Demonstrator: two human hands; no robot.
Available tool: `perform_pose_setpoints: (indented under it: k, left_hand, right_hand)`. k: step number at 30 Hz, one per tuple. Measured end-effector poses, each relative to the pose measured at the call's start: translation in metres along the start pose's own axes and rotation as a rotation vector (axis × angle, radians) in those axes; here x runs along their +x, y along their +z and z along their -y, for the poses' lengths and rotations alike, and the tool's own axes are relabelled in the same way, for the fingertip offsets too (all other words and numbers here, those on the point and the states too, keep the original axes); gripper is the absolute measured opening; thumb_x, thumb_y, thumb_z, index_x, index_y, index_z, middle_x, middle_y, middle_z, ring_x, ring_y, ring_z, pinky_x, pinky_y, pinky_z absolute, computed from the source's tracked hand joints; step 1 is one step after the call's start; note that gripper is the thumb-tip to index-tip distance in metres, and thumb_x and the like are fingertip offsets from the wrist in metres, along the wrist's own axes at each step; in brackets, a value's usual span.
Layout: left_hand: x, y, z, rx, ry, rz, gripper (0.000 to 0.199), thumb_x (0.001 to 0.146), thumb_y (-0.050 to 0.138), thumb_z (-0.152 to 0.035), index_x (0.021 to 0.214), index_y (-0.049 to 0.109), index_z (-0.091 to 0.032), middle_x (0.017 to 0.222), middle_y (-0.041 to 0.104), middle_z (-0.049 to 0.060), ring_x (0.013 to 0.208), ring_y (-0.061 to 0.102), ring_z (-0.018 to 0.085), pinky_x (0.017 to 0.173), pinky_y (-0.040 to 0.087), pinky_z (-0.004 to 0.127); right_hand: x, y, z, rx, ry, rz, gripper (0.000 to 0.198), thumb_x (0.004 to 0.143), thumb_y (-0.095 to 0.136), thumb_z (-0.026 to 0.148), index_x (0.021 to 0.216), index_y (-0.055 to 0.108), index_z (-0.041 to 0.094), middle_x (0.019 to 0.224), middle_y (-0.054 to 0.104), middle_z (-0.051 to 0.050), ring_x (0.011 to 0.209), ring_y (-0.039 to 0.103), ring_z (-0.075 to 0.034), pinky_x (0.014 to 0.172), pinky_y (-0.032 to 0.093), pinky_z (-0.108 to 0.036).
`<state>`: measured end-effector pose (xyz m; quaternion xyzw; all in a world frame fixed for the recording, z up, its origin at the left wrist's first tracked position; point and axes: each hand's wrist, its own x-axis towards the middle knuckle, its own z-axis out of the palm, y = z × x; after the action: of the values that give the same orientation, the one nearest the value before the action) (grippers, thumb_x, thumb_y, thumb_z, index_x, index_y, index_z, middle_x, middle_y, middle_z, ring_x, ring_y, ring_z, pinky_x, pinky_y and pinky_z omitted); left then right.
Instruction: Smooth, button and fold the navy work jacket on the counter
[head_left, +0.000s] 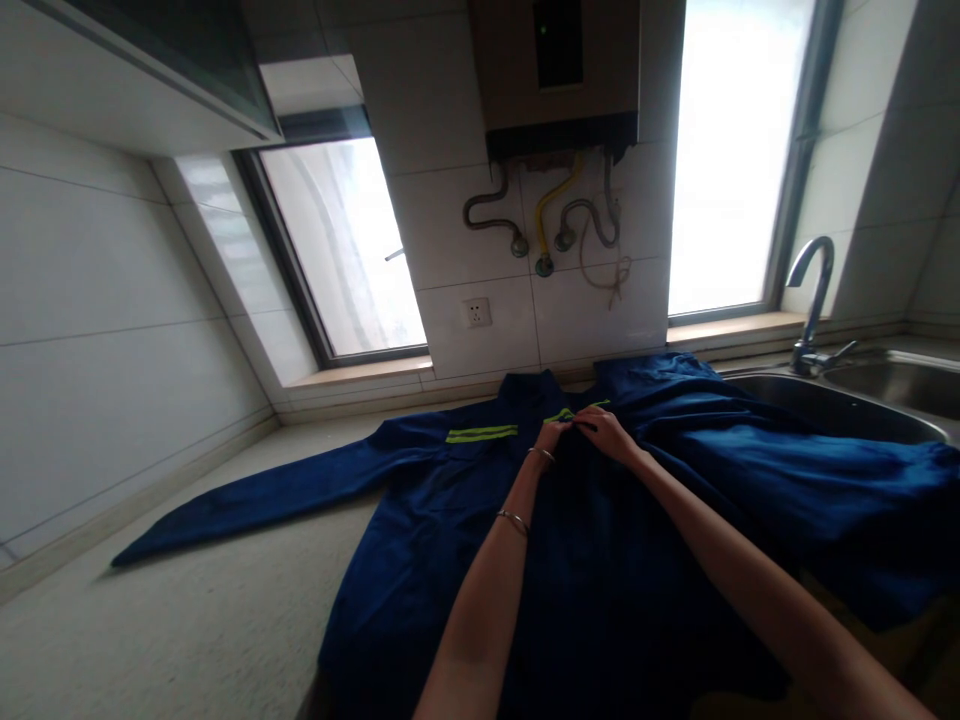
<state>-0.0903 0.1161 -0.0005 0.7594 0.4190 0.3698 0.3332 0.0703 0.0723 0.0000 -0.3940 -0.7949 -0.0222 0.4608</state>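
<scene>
Jacket [431, 550]: spread on counter [217, 600], one sleeve [285, 502] straight
Chest front [576, 480]: my left hand [553, 434] and right hand [606, 434] pinch cloth
Right-side cloth [750, 440]: rumpled, not yet flat

Looks like kitchen, probably in home: shown by double-bowl sink [787, 400] with gooseneck faucet [817, 305], long countertop [225, 600], tiled wall [442, 220], overhead cabinet [127, 90], wall-hung water heater [510, 70].

Near centre, the left hand [552, 436] and right hand [604, 434] are hiding part of the jacket [450, 520]; the top edge is cutting off the heater [510, 75], the right edge the sink [889, 406].
</scene>
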Motion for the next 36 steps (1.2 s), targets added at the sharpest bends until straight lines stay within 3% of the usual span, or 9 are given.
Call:
perform_pose_setpoints:
  k: [6, 12, 16, 19, 26, 31, 36]
  left_hand:
    - [-0.006, -0.002, 0.008, 0.030, 0.046, 0.073, 0.029, 0.064, 0.067, -0.011, 0.093, 0.067, -0.010, 0.086, 0.069, 0.003, 0.079, 0.063, 0.017, 0.071, 0.049, 0.027]
    - [-0.013, 0.001, 0.004, 0.147, 0.112, 0.020, 0.021, 0.065, 0.068, -0.015, 0.085, 0.065, -0.012, 0.083, 0.067, 0.005, 0.079, 0.060, 0.019, 0.074, 0.046, 0.030]
    - [-0.020, 0.002, -0.005, 0.349, 0.182, -0.078, 0.022, 0.069, 0.067, -0.019, 0.089, 0.060, -0.013, 0.091, 0.063, 0.008, 0.094, 0.056, 0.023, 0.083, 0.043, 0.033]
    - [-0.027, 0.001, -0.011, 0.555, 0.241, -0.179, 0.028, 0.075, 0.062, -0.022, 0.101, 0.054, -0.015, 0.096, 0.060, 0.008, 0.095, 0.054, 0.021, 0.079, 0.043, 0.030]
    - [-0.029, -0.005, -0.016, 0.739, 0.383, -0.111, 0.023, 0.084, 0.049, -0.016, 0.105, 0.057, -0.019, 0.094, 0.061, 0.006, 0.097, 0.051, 0.019, 0.088, 0.040, 0.033]
    - [-0.022, 0.003, -0.009, 0.693, 0.306, -0.106, 0.022, 0.074, 0.063, -0.028, 0.092, 0.065, -0.015, 0.091, 0.059, 0.009, 0.099, 0.050, 0.024, 0.092, 0.037, 0.037]
    - [-0.021, 0.014, -0.009, 0.628, 0.184, -0.082, 0.031, 0.068, 0.063, -0.022, 0.098, 0.060, -0.014, 0.100, 0.059, 0.009, 0.103, 0.049, 0.025, 0.090, 0.038, 0.038]
  right_hand:
    - [-0.001, -0.005, -0.004, -0.052, 0.012, 0.009, 0.017, 0.082, 0.054, 0.020, 0.090, 0.068, 0.020, 0.091, 0.066, -0.006, 0.091, 0.057, -0.020, 0.086, 0.043, -0.036]
    - [-0.003, -0.010, -0.006, -0.083, -0.001, 0.131, 0.032, 0.068, 0.062, 0.013, 0.099, 0.066, 0.020, 0.099, 0.065, -0.005, 0.097, 0.056, -0.022, 0.089, 0.042, -0.036]
    - [-0.001, -0.010, -0.010, -0.018, 0.060, 0.079, 0.022, 0.074, 0.058, 0.017, 0.093, 0.070, 0.019, 0.092, 0.068, -0.006, 0.091, 0.060, -0.021, 0.086, 0.045, -0.035]
    - [0.000, -0.008, -0.014, 0.078, 0.166, 0.046, 0.019, 0.077, 0.056, 0.021, 0.089, 0.072, 0.018, 0.088, 0.070, -0.005, 0.083, 0.064, -0.021, 0.079, 0.048, -0.033]
    - [0.000, -0.001, -0.023, 0.135, 0.337, -0.097, 0.017, 0.075, 0.059, 0.023, 0.085, 0.073, 0.020, 0.081, 0.071, -0.002, 0.077, 0.066, -0.022, 0.072, 0.052, -0.032]
    - [-0.001, 0.004, -0.026, 0.155, 0.352, -0.152, 0.017, 0.074, 0.058, 0.023, 0.084, 0.072, 0.020, 0.084, 0.072, -0.003, 0.077, 0.066, -0.020, 0.074, 0.051, -0.032]
    - [-0.001, 0.005, -0.024, 0.169, 0.358, -0.136, 0.020, 0.076, 0.056, 0.024, 0.087, 0.071, 0.018, 0.086, 0.071, -0.004, 0.079, 0.066, -0.020, 0.076, 0.050, -0.032]
